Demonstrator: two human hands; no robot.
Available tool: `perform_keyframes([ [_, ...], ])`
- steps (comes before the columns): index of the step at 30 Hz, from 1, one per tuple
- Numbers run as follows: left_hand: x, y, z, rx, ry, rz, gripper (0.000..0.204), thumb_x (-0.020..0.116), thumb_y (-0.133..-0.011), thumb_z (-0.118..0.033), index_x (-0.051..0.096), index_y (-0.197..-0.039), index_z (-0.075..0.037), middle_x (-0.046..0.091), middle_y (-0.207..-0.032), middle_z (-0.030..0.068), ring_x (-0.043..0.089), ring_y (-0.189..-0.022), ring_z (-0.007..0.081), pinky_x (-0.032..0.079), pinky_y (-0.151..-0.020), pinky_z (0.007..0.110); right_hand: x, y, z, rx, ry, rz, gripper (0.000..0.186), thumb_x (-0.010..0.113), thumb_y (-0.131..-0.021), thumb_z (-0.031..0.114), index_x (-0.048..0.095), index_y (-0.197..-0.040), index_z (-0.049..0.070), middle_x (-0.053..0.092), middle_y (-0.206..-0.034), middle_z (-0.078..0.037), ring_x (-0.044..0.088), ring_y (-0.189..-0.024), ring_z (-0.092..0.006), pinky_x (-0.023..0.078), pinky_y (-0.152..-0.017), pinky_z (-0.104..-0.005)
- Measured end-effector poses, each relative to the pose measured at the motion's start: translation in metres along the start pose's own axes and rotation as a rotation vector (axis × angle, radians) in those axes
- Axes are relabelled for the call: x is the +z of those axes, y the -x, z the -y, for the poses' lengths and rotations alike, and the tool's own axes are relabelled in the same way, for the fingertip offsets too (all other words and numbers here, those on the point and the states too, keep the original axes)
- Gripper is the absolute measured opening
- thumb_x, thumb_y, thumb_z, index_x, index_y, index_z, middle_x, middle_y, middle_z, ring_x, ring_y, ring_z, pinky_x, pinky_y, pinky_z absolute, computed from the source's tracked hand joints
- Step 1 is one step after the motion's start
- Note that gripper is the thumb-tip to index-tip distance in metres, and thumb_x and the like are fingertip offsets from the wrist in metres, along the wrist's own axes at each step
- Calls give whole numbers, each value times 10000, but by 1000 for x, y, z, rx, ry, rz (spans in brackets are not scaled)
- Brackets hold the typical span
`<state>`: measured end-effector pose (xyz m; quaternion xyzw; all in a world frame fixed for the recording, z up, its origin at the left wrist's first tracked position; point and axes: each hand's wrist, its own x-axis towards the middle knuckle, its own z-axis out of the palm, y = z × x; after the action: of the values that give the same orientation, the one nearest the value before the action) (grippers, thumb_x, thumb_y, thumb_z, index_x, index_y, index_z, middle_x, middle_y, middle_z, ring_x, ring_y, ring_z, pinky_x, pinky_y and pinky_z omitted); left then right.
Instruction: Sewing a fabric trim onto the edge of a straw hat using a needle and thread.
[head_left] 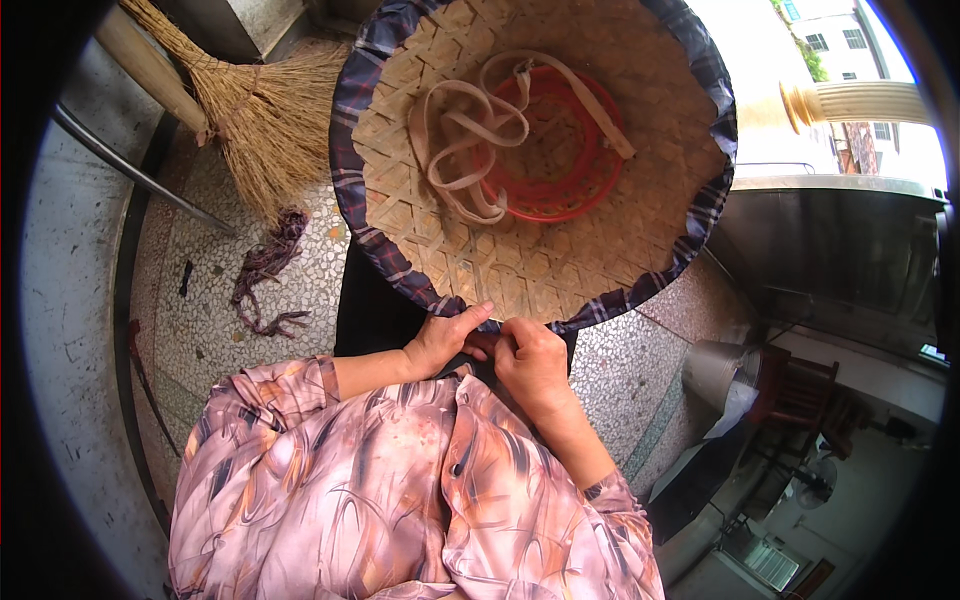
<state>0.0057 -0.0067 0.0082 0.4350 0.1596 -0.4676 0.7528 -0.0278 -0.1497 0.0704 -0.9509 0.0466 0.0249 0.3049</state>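
Note:
A round woven bamboo basket (400, 190) is tilted so that its inside faces me, its rim wrapped in dark plaid cloth (640, 290). My left hand (440, 342) is closed on the near rim, thumb on top and the other fingers partly hidden beneath. Right beside it, my right hand (534, 365) is closed in a pinch against the same cloth edge. What its fingertips hold is hidden. Inside the basket lie a loosely looped beige strap (470, 180) and a red round plastic basket (570, 210), the strap partly over the red one.
A straw broom (265, 125) leans at the upper left, near a thin metal rod (140, 175). Dark twisted cord (265, 265) lies on the speckled floor (310, 290). To the right are a metal bucket (712, 372) and wooden chairs (800, 390); a pale wall stands left.

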Motion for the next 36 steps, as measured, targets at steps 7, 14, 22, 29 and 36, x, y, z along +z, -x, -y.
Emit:
perform_keyframes([
  [7, -3, -5, 2, -14, 32, 14, 424, 538, -936, -396, 631, -982, 15, 677, -881, 111, 683, -805, 178, 550, -665, 274, 0, 5, 1, -80, 23, -16, 60, 610, -742, -1, 609, -799, 18, 616, -735, -183, 620, -664, -366, 509, -602, -420],
  [14, -3, -2, -4, -64, 9, 36, 386, 551, -943, -356, 611, -1031, 15, 669, -916, 121, 671, -826, 194, 531, -706, 277, -12, 8, 11, -35, 30, 6, 74, 622, -774, 32, 601, -845, 22, 619, -765, -178, 623, -666, -358, 512, -607, -421],
  [22, -1, -3, -3, -87, 15, 23, 441, 546, -940, -382, 628, -990, 49, 679, -891, 140, 668, -826, 197, 524, -724, 278, -4, 14, 4, -29, 122, 39, 84, 614, -785, 51, 589, -858, 16, 610, -763, -179, 621, -658, -356, 511, -583, -412],
  [29, 1, -1, -4, -84, 5, 22, 452, 550, -935, -395, 626, -988, 48, 680, -894, 150, 669, -834, 209, 524, -738, 287, -9, 11, 8, -58, 213, 12, 93, 625, -787, 72, 556, -833, 29, 573, -761, -164, 606, -624, -348, 501, -540, -421],
  [36, 2, 1, -7, -70, -10, 15, 461, 548, -935, -401, 625, -1001, 49, 682, -900, 159, 672, -840, 211, 523, -736, 283, -16, 14, 15, -42, 327, 124, 115, 639, -783, 100, 551, -814, 31, 560, -770, -156, 622, -640, -320, 515, -543, -396],
])
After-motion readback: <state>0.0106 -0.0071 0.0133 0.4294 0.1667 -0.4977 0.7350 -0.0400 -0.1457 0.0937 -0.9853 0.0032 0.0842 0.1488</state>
